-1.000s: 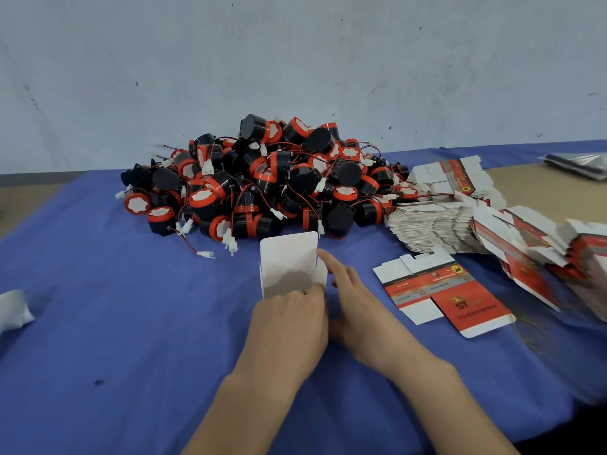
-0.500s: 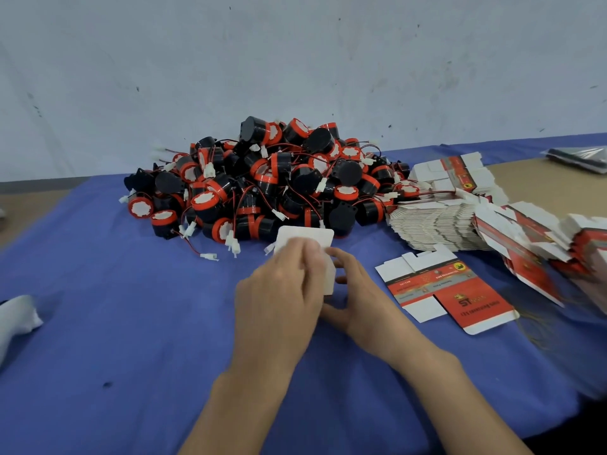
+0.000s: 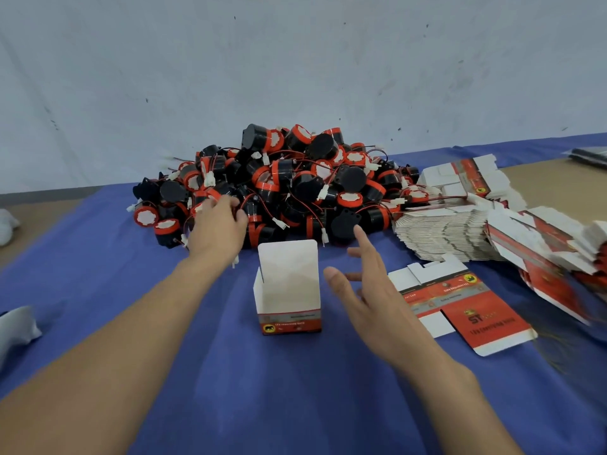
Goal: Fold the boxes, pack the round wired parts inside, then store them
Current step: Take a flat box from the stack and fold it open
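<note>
A folded box (image 3: 289,290) stands upright on the blue cloth (image 3: 262,389), its top open and its white lid flap raised at the back. No hand touches it. My right hand (image 3: 364,290) hovers just right of the box with straight, spread fingers and holds nothing. My left hand (image 3: 218,224) reaches past the box to the front left of the pile of round black-and-red wired parts (image 3: 295,185). Its fingertips lie on the parts there. A grip on one of them does not show.
One flat red-and-white box blank (image 3: 466,310) lies right of my right hand. Stacks of flat blanks (image 3: 443,231) spread to the right edge. A white rag (image 3: 16,326) lies at the left edge. A grey wall stands behind the pile.
Both hands have let go of the box, which now stands upright and open. My left hand moved forward to the pile, and my right hand drew off to the right.
</note>
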Motion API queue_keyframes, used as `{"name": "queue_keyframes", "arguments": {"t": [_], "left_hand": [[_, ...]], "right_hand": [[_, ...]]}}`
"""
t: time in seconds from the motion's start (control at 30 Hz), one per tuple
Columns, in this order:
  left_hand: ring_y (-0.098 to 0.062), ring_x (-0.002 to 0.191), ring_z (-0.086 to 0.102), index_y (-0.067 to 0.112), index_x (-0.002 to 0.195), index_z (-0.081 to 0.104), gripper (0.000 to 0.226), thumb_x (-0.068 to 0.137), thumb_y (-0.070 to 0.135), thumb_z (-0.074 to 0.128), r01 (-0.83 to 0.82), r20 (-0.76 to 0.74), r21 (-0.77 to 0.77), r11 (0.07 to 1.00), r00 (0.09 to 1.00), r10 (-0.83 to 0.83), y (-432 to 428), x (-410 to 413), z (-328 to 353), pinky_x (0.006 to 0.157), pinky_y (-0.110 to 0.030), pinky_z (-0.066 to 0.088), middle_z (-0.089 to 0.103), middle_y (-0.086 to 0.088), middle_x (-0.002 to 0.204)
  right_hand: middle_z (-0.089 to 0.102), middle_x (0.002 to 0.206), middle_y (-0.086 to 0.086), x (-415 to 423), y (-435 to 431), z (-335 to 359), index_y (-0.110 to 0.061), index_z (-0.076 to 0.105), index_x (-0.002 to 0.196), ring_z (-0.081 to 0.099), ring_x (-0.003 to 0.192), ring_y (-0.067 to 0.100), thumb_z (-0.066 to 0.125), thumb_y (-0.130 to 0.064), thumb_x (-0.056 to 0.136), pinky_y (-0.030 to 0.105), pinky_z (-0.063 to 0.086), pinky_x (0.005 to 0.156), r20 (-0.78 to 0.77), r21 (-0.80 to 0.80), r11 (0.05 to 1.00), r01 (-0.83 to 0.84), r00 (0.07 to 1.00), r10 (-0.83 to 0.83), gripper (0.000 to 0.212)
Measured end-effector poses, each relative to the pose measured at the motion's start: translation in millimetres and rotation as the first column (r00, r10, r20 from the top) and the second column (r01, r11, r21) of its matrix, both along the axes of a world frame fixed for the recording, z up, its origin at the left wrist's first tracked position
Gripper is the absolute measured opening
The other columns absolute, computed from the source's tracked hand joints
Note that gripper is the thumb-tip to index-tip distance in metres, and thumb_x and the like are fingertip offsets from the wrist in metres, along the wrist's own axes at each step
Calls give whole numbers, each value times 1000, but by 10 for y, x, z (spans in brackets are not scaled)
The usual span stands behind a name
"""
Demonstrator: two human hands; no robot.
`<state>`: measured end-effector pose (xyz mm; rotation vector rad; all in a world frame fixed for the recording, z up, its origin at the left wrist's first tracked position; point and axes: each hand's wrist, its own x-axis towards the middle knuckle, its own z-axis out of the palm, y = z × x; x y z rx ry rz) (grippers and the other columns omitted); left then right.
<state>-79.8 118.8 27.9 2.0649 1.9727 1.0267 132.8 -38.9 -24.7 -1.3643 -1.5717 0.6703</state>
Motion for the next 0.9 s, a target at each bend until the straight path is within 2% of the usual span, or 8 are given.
{"name": "queue_keyframes", "arguments": {"t": [0.13,0.27,0.4,0.47,0.53,0.67,0.8,0.9], "left_hand": [[-42,131,37,14,140,49,41,105,35,45,-79,-205,-121,990,977,52,285,156,47,92,-54,43,37,-21,144],[-43,126,39,9,130,54,34,107,30,41,-128,-119,-118,985,986,114,397,212,2,97,-53,40,39,-24,139],[-41,132,34,12,125,58,31,107,26,36,-132,6,-39,991,991,132,327,257,108,105,-52,36,41,-21,142],[-40,125,42,12,117,61,31,106,24,34,-102,100,82,991,990,94,267,243,303,96,-50,42,54,-18,129],[-34,104,54,11,112,61,30,104,23,35,-60,152,168,984,988,34,172,218,568,80,-43,45,61,-11,108],[-27,69,59,11,107,68,31,99,22,40,25,281,207,978,956,-84,-153,222,1069,64,-41,49,67,-8,87],[-5,47,43,17,105,73,28,98,20,46,128,544,257,958,800,-253,-659,333,1230,46,-20,33,53,13,57],[0,41,41,24,97,74,26,99,23,49,211,588,333,919,715,-378,-1105,497,1114,42,-13,31,48,19,44]], "right_hand": [[18,157,-29,51,28,1,-61,-12,149,47,135,4,35,-80,84,36,48,104,-25,-23,1000,11,1000,-11,83],[16,158,-28,177,28,-6,-58,-12,151,46,135,3,33,-79,84,29,45,99,-27,-31,999,44,999,-45,84],[17,160,-23,280,4,15,-57,-11,152,49,131,5,32,-78,84,34,48,96,-10,-35,996,87,996,-88,84],[19,159,-22,300,-18,31,-55,-9,153,49,130,6,32,-77,85,36,48,98,-16,-30,995,94,995,-95,83],[20,159,-21,305,-35,45,-54,-8,154,49,132,8,33,-75,86,37,48,101,-30,-29,995,95,995,-96,83],[24,158,-19,300,-86,80,-52,0,156,47,133,7,36,-73,88,39,47,104,-80,-8,993,117,990,-117,79],[44,138,-29,257,-93,148,-49,19,154,55,114,-6,36,-74,83,18,46,85,-220,40,989,143,967,-131,77],[63,118,-32,180,-95,262,-50,42,141,68,103,6,42,-72,84,23,53,84,-456,68,991,119,887,-76,61]]}}
